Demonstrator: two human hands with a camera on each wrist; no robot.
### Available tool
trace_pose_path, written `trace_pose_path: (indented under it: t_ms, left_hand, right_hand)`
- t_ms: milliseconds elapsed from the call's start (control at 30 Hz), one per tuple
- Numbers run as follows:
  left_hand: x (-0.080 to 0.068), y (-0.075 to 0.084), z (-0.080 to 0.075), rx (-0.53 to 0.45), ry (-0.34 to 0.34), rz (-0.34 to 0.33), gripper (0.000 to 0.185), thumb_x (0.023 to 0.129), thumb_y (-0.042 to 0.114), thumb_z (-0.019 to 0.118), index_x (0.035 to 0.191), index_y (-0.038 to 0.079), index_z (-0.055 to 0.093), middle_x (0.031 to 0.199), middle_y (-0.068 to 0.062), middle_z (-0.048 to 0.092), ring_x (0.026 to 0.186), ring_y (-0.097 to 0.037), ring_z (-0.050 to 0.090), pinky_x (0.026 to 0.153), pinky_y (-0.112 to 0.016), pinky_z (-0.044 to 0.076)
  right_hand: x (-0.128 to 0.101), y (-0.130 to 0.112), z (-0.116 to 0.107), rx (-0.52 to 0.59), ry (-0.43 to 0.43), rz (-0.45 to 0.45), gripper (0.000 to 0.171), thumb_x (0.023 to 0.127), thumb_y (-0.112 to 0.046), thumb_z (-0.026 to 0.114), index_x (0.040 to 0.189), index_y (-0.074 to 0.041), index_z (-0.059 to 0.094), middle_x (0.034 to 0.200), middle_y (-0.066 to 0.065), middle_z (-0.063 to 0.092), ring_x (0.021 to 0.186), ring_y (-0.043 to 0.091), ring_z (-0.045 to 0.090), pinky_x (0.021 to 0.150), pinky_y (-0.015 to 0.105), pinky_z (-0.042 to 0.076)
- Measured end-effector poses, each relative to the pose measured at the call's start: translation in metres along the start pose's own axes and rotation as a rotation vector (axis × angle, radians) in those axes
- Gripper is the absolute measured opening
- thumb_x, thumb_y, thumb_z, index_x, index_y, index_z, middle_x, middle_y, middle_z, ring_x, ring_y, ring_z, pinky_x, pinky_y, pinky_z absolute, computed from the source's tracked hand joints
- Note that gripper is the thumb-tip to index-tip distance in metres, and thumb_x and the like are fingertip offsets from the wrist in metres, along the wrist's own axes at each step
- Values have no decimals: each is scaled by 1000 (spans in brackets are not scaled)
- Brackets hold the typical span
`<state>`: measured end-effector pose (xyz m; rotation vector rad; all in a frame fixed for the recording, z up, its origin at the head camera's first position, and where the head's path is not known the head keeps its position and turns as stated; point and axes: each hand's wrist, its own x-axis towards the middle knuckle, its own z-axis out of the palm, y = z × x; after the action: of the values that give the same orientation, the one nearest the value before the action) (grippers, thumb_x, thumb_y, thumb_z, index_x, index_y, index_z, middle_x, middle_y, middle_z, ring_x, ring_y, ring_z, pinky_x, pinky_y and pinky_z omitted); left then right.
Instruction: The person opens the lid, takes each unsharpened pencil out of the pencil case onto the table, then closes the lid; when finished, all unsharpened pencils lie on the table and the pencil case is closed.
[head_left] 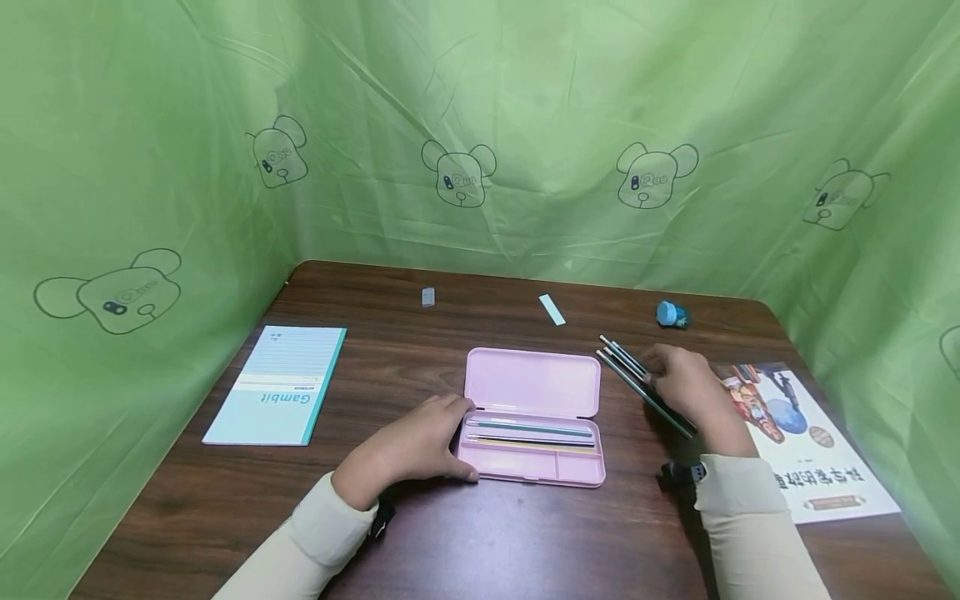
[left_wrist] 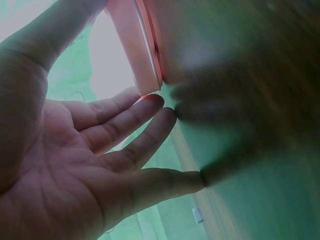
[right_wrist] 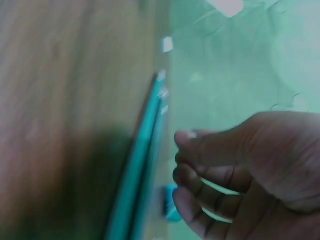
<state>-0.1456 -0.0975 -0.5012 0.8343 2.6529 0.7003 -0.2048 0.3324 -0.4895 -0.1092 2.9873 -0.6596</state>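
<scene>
A pink pencil case (head_left: 517, 464) lies open on the table, its lid (head_left: 532, 383) folded back. Several pencils (head_left: 528, 434) lie lengthwise inside it. My left hand (head_left: 412, 442) holds the case at its left end, thumb at the front corner and fingers at the back. In the left wrist view the fingertips meet the corner of the case (left_wrist: 137, 55). To the right, my right hand (head_left: 686, 383) is beside a loose bunch of dark green pencils (head_left: 637, 379). The right wrist view shows its loosely bent fingers apart from these pencils (right_wrist: 137, 170).
A notebook (head_left: 277, 383) lies at the left and a picture booklet (head_left: 810, 442) at the right, partly under the right forearm. Along the back are a small eraser (head_left: 428, 297), a pale strip (head_left: 552, 309) and a blue sharpener-like item (head_left: 671, 314). Green cloth (head_left: 555, 242) surrounds the table.
</scene>
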Motion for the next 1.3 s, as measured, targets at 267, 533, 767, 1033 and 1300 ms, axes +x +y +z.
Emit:
trace_pose_path:
  t_ms: [267, 533, 767, 1033, 1300]
  left_hand:
    - [0, 0, 1, 7, -2, -7, 96, 83, 43, 100, 153, -6, 56, 152, -23, 64, 144, -39, 60, 124, -54, 49]
    - [0, 0, 0, 6, -4, -12, 96, 83, 43, 100, 153, -6, 56, 152, -23, 64, 145, -39, 60, 125, -54, 49]
    - [0, 0, 0, -6, -17, -22, 95, 84, 43, 99, 153, -5, 56, 153, -22, 63, 145, -38, 59, 125, -54, 49]
    - [1, 0, 1, 1, -11, -14, 95, 83, 43, 100, 152, -5, 57, 152, -22, 64, 145, -38, 59, 125, -54, 49]
    - [1, 0, 0, 2, -8, -12, 95, 83, 43, 100, 152, -6, 57, 152, -23, 64, 145, -39, 60, 125, -54, 49]
  right_hand:
    - [-19, -70, -4, 63, -6, -287, 33, 100, -2, 79, 133, -4, 76, 105, 11, 81, 99, 28, 77, 84, 50, 64]
    - [-45, -134, 27, -8, -270, -492, 35, 99, 2, 77, 133, -5, 76, 114, 9, 82, 108, 25, 77, 96, 47, 64]
    - [-52, -147, 52, -175, -308, -565, 36, 99, 7, 71, 131, -8, 78, 109, 4, 81, 105, 20, 75, 99, 45, 63]
    - [-50, -147, 58, -149, -345, -544, 36, 98, 5, 73, 130, -9, 78, 98, 0, 72, 93, 13, 66, 92, 39, 60]
    - [-47, -144, 58, -78, -375, -563, 38, 98, 12, 66, 128, -7, 80, 100, 1, 74, 99, 16, 70, 96, 39, 61]
